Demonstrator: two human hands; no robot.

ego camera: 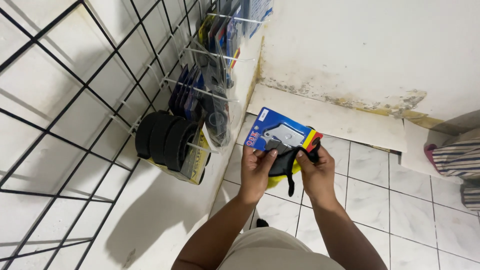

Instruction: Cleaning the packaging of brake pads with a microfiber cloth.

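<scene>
Head view, looking down. Blue blister card (280, 134) with a grey metal part under clear plastic, held up over the white tiled floor (400, 200), just above both hands. Left hand (256, 167) curled around the card's lower left edge, thumb pressed on the front, fingers tucked behind. Right hand (315, 167) closed on the card's lower right corner, near the yellow and red stripe, also pinching a black-and-yellow cloth (284, 167) that hangs between the two hands, touching both. Card tilted, top edge angled toward the far left. Off to the left, black wire grid (60, 110) on the white wall, hooks carrying black rubber rollers (167, 140) and more dark packets (200, 90) farther up. Striped fabric (460, 160) at the right edge.
</scene>
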